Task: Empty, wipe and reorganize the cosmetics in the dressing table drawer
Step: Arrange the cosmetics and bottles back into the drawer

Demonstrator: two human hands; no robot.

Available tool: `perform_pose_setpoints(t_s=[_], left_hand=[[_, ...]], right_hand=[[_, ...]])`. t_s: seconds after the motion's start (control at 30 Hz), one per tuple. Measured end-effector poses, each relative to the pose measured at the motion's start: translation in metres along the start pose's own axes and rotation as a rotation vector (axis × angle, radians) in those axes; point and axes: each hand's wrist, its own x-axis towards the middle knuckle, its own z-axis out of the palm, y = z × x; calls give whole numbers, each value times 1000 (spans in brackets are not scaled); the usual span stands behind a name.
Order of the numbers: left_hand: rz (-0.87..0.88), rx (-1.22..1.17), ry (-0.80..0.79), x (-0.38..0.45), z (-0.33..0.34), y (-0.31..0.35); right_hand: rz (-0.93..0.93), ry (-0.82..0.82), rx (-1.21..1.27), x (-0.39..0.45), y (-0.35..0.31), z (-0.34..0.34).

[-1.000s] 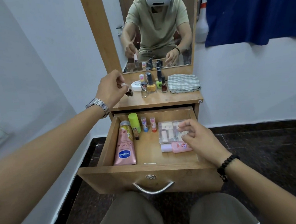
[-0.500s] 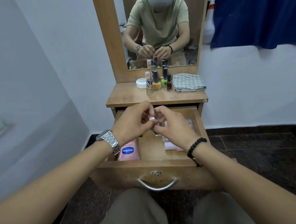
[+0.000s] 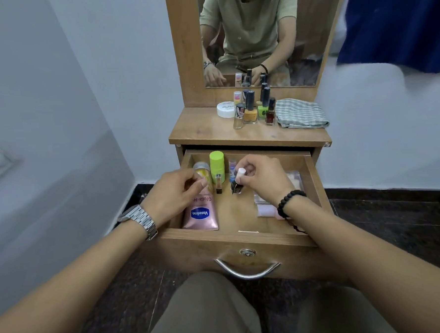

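Pale walls and dark tile surround the wooden dressing-table drawer (image 3: 245,216), pulled open and still stocked with cosmetics. Only the head view is given. The right hand (image 3: 262,179) pinches a small dark bottle with a white cap (image 3: 238,183) over the drawer floor; a loose pinch could drop or spill it. The left hand (image 3: 174,192) hangs with fingers loosely curled over the pink Vaseline tube (image 3: 201,213), apparently empty, and could knock the upright green bottle (image 3: 216,164).
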Motion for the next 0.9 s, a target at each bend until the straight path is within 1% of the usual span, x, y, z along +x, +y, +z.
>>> perform_pose_setpoints(t_s=[0.07, 0.17, 0.33, 0.43, 0.6, 0.77, 0.9], left_hand=[[-3, -4, -16, 0, -1, -2], [-28, -28, -98, -1, 1, -4], [6, -22, -178, -1, 4, -6], [22, 22, -171, -1, 5, -6], [33, 25, -163, 0, 7, -6], [43, 46, -158, 0, 8, -8], [44, 49, -160, 1, 8, -8]], right_hand=[[9, -1, -51, 6, 2, 6], [-2, -21, -136, 13, 0, 13], [-47, -56, -251, 21, -3, 17], [-58, -61, -364, 23, -2, 18], [-87, -99, -452, 28, 2, 19], [-120, -232, -494, 31, -3, 17], [-144, -256, -512, 35, -3, 17]])
